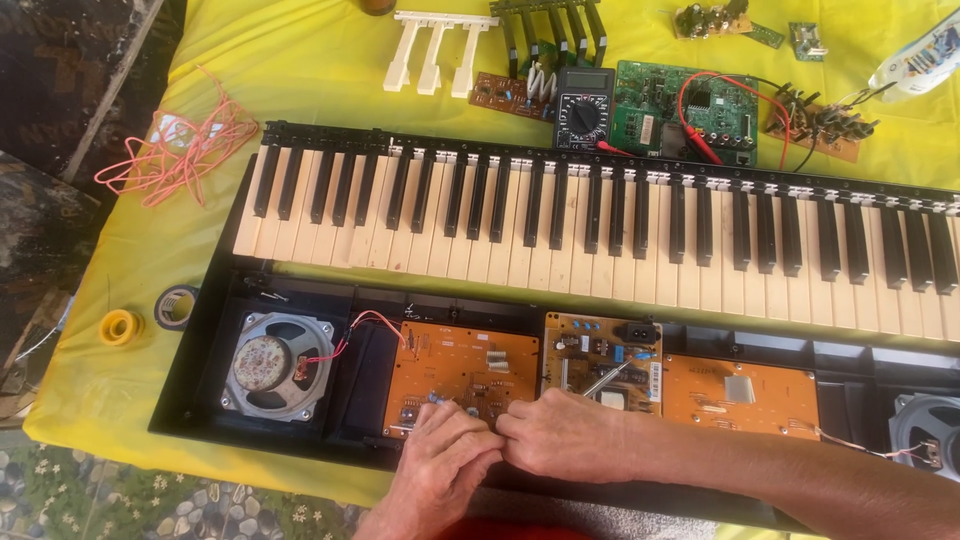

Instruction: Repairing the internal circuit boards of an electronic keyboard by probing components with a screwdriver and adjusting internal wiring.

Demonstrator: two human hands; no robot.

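Note:
An opened electronic keyboard (600, 230) lies on a yellow cloth, its black case showing orange circuit boards. My left hand (440, 450) rests at the near edge of the left orange board (460, 365), fingers curled at something small that I cannot make out. My right hand (565, 432) sits beside it, touching the left hand, and holds a thin metal tool (605, 380) whose tip points up onto the middle board (600, 350). A round speaker (275, 365) with red wires sits to the left.
Behind the keys lie a black multimeter (582, 115) with red probe leads, a green circuit board (685, 110), loose white keys (435, 50) and small boards. A tangle of pink wire (180, 150) and two tape rolls (120, 327) lie left. Another speaker (925, 435) sits at the right.

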